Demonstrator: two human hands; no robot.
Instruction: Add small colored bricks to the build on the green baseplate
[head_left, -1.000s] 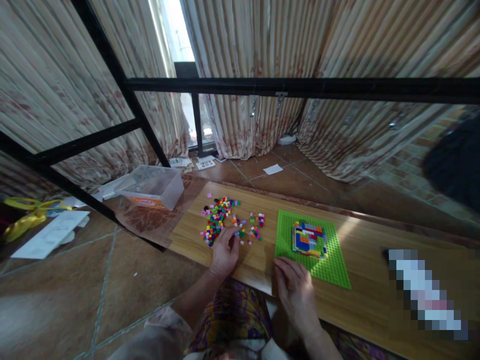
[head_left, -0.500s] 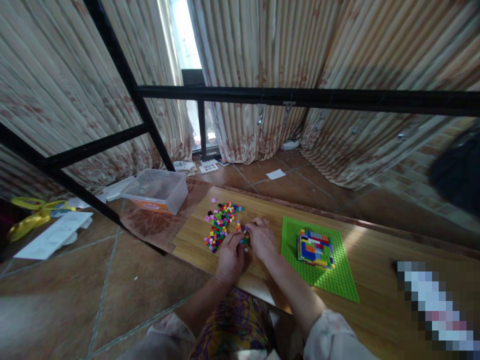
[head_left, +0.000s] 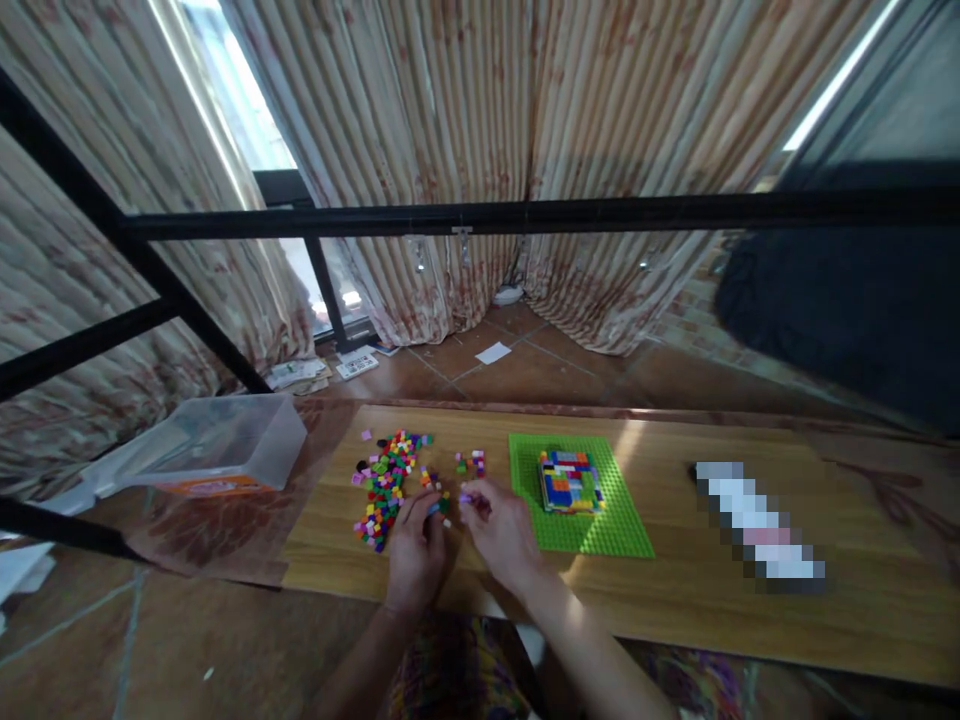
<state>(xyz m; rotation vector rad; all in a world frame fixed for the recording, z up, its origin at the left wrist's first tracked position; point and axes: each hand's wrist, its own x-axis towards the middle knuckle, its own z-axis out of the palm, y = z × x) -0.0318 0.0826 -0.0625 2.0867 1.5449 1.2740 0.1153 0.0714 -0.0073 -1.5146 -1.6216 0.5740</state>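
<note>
My left hand (head_left: 416,548) is over the wooden table at the near side of a loose heap of small colored toy bricks (head_left: 386,490). Its thumb and fingers close on a light blue brick (head_left: 433,508). Just to the right, my right hand (head_left: 501,532) pinches a purple brick (head_left: 466,498) at its fingertips. A few green and orange bricks (head_left: 427,480) lie between the heap and my hands. Beyond my right hand sits a small cluster of bricks (head_left: 472,461). On a green baseplate (head_left: 626,530) stands a low, multicolored square brick build (head_left: 571,482).
A clear plastic box (head_left: 274,445) with an orange label stands left of the table (head_left: 675,620). A blurred-out long object (head_left: 757,520) lies to the right. A black metal rail (head_left: 600,216) crosses in front of the curtains (head_left: 420,130).
The view has turned to the right, so everything sits further left. My hands have moved apart, and the purple brick and the small cluster beyond my right hand now show.
</note>
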